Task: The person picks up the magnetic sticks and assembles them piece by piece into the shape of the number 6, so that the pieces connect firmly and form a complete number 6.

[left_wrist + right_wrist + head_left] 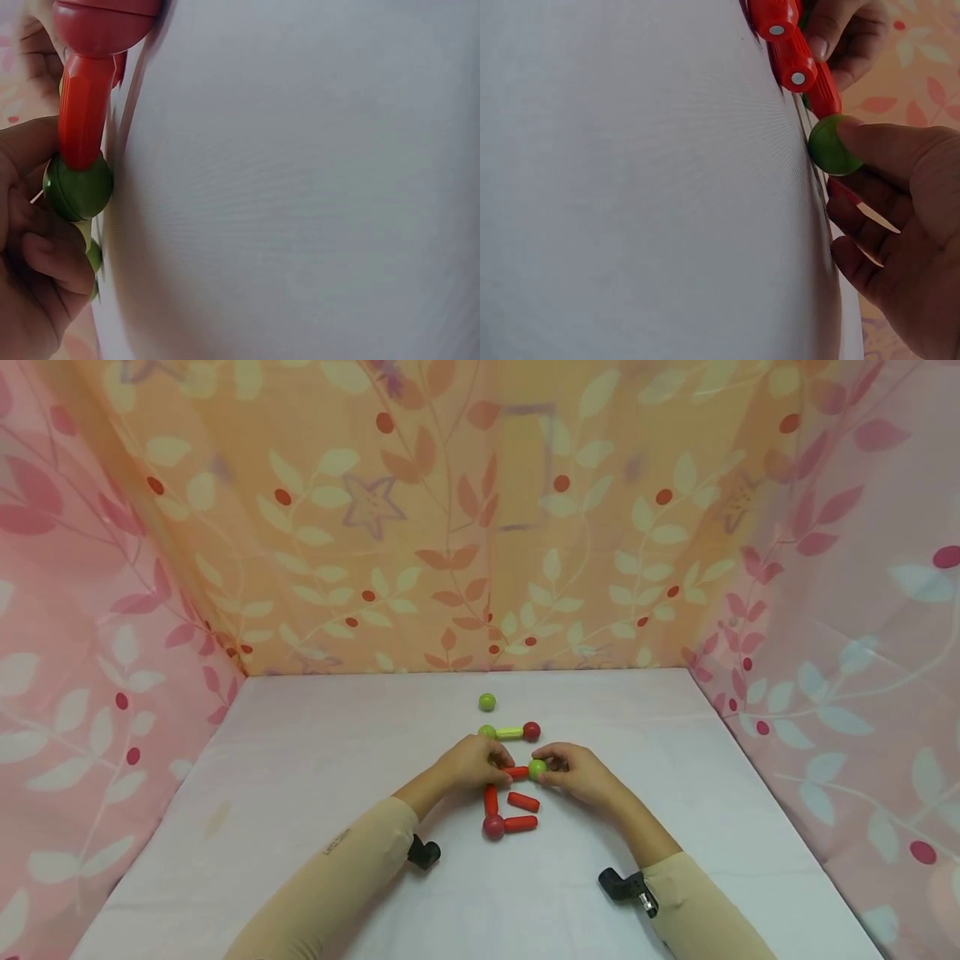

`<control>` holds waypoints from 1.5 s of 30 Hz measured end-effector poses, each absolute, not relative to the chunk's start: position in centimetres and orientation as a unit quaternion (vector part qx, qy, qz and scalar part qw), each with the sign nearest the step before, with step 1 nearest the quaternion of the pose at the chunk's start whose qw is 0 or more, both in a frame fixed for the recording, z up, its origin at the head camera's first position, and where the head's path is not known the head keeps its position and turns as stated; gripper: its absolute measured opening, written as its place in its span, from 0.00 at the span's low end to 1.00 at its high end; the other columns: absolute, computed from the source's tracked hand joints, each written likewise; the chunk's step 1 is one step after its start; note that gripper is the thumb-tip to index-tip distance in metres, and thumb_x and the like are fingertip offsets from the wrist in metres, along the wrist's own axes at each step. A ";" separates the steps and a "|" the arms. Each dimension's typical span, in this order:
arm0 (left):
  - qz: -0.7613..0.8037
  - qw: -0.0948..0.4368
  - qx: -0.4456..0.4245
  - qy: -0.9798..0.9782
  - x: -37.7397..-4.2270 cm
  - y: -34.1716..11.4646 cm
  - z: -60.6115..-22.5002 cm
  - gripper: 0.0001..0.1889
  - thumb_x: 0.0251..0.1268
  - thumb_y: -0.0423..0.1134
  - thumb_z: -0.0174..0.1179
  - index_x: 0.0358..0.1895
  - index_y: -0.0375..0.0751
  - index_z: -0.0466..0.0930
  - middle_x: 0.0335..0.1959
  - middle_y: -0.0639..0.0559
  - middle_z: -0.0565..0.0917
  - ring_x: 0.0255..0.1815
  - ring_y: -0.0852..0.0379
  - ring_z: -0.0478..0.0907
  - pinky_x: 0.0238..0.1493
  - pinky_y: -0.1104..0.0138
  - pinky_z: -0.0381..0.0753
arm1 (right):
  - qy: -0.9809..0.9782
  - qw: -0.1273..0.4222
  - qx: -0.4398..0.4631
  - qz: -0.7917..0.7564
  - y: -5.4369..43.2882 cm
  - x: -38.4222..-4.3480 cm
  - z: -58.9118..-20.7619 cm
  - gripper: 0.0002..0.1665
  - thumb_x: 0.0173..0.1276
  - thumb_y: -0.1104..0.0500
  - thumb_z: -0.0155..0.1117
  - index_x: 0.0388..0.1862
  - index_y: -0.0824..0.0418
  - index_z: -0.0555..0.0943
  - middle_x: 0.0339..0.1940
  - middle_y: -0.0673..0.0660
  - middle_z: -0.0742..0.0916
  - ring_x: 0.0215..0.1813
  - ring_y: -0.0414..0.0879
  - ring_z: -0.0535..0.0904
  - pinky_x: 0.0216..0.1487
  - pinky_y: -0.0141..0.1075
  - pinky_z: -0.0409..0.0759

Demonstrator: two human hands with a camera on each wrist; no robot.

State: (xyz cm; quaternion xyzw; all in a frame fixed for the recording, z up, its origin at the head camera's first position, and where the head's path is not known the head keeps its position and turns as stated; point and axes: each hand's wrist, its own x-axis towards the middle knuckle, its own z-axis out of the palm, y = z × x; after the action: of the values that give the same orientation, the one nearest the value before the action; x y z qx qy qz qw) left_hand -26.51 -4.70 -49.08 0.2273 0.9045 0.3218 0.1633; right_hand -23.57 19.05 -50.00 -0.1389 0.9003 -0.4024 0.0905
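Note:
In the head view my left hand (474,762) pinches a green ball (78,187), which that hand hides there but the left wrist view shows. My right hand (581,772) holds another green ball (537,768) between thumb and fingers. Between the two hands lies a red rod (517,772), touching the right-hand ball. A second red rod (491,800) runs from the left-hand ball to a red ball (493,826) nearer me. From this red ball another red rod (521,823) points right. One loose red rod (523,802) lies inside the shape.
Beyond the hands, a yellow-green rod (509,733) joins a green ball (487,732) to a dark red ball (532,731). Farther back sits a single green ball (487,702). Patterned cloth walls (465,527) enclose the white table (300,735) at the back and sides.

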 end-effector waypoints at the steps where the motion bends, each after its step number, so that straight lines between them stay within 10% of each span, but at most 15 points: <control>1: 0.325 0.163 0.229 0.903 -26.5 -4.7 -49.1 0.09 0.46 0.50 0.70 0.33 0.62 0.82 0.29 0.66 0.80 0.36 0.62 0.73 0.34 0.68 0.74 | 0.905 0.078 -0.144 -0.393 19.0 -23.5 -49.9 0.23 0.54 0.50 0.70 0.50 0.47 0.79 0.40 0.43 0.81 0.44 0.44 0.74 0.46 0.38 0.72; 12: 0.334 0.153 0.234 0.900 -26.5 -4.8 -49.7 0.09 0.47 0.50 0.69 0.33 0.63 0.82 0.29 0.67 0.80 0.35 0.61 0.73 0.32 0.68 0.74 | 0.922 -0.041 -0.211 -0.322 17.9 -22.0 -48.6 0.20 0.53 0.53 0.71 0.47 0.49 0.81 0.42 0.42 0.80 0.43 0.45 0.75 0.44 0.39 0.74; 45: 0.325 0.137 0.249 0.902 -26.1 -5.0 -49.3 0.10 0.47 0.51 0.68 0.35 0.62 0.82 0.28 0.69 0.80 0.36 0.63 0.72 0.37 0.68 0.72 | 0.929 0.047 -0.199 -0.309 16.3 -19.0 -49.6 0.10 0.53 0.48 0.70 0.34 0.46 0.84 0.30 0.39 0.80 0.33 0.38 0.73 0.35 0.33 0.72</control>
State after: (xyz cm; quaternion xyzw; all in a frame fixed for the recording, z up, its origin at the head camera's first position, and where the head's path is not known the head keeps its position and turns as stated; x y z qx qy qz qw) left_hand -26.05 -5.00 -49.34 0.2488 0.9023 0.3245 0.1367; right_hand -18.95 16.31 -49.62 -0.1993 0.9288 -0.3089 0.0472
